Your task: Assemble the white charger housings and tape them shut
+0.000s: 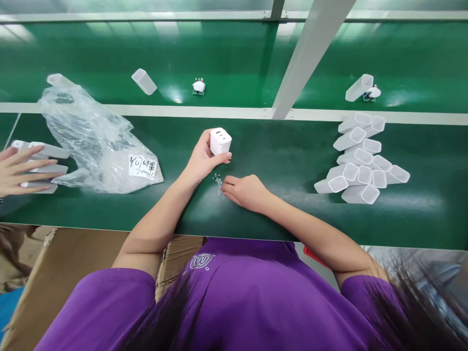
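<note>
My left hand (203,157) is closed round a white USB charger (220,142), held upright with its port face turned up toward me. Several slots show on that face. Just below it, a small heap of tiny clear plastic pieces (218,182) lies scattered on the green table (278,156). My right hand (245,191) rests at the right edge of this heap, fingertips pinched together and touching the table. Whatever is between those fingertips is too small and hidden to make out.
A clear bag (106,161) with a handwritten label lies left. Beyond it, a co-worker's hand (25,170) covers white housings (51,151). Several translucent sleeves (360,157) are piled right. On the far belt are a sleeve (144,81) and circuit board (198,87). A grey post (310,53) slants across.
</note>
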Demonstrator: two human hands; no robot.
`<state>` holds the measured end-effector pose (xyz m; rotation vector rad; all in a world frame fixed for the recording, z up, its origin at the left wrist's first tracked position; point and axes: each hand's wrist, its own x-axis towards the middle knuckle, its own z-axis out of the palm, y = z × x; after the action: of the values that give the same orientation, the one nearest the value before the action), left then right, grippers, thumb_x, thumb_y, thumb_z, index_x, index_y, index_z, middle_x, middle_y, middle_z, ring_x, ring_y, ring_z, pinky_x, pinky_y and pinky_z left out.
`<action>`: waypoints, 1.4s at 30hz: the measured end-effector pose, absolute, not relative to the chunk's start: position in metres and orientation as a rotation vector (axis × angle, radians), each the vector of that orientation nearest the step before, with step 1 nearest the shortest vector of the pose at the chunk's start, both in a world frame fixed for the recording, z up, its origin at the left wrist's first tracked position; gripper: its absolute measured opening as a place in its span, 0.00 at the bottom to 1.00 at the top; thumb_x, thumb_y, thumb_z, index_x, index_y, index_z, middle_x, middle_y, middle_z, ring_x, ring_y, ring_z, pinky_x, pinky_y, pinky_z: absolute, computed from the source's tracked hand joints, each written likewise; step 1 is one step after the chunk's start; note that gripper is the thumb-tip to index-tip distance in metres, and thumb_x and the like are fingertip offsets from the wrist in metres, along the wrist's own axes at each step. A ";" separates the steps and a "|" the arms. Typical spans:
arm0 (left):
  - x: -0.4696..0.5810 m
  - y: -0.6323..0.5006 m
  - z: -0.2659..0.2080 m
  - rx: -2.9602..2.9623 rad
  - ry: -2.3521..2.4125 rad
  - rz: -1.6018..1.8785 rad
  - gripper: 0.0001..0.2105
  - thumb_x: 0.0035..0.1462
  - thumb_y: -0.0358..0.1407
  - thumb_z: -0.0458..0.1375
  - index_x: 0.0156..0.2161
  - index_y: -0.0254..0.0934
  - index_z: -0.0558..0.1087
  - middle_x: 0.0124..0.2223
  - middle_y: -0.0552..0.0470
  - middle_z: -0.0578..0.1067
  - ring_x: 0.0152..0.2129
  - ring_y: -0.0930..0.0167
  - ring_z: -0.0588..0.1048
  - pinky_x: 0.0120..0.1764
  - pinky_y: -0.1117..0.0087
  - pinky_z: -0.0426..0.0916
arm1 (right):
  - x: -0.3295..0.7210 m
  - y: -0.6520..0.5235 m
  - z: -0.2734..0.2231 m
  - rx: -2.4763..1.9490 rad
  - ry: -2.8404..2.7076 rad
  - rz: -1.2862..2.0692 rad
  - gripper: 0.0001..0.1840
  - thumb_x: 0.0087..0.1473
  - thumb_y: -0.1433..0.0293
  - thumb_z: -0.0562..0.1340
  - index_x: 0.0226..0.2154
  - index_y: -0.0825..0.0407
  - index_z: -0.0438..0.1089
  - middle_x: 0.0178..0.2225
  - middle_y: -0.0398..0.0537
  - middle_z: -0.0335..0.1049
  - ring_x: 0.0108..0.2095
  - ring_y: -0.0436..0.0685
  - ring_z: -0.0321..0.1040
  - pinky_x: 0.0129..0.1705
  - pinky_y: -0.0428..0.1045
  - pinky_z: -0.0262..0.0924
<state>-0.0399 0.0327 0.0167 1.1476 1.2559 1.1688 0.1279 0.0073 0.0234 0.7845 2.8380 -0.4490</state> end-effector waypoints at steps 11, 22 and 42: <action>-0.038 0.031 0.015 1.130 1.327 1.151 0.25 0.37 0.35 0.71 0.39 0.41 0.63 0.32 0.57 0.69 0.28 0.71 0.73 0.27 0.72 0.72 | 0.131 0.010 0.014 0.917 2.907 -0.644 0.18 0.70 0.65 0.50 0.44 0.54 0.74 0.43 0.51 0.75 0.32 0.52 0.70 0.26 0.48 0.44; -0.034 0.024 0.027 0.916 1.023 0.999 0.22 0.46 0.36 0.68 0.43 0.38 0.63 0.42 0.47 0.81 0.39 0.64 0.81 0.38 0.62 0.79 | 0.172 0.046 0.013 1.573 3.241 -1.332 0.09 0.60 0.66 0.60 0.31 0.52 0.74 0.31 0.44 0.75 0.27 0.49 0.65 0.33 0.46 0.60; -0.024 0.018 0.023 0.761 0.943 0.947 0.23 0.43 0.36 0.71 0.42 0.38 0.66 0.45 0.43 0.82 0.43 0.62 0.82 0.47 0.59 0.77 | 0.171 0.043 0.005 1.743 3.352 -0.495 0.18 0.69 0.65 0.52 0.38 0.52 0.77 0.37 0.49 0.78 0.35 0.50 0.74 0.29 0.43 0.62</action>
<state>-0.0240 0.0184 0.0232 0.7615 0.9435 0.9473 0.1713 0.0430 0.0050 1.7429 3.3519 -0.4952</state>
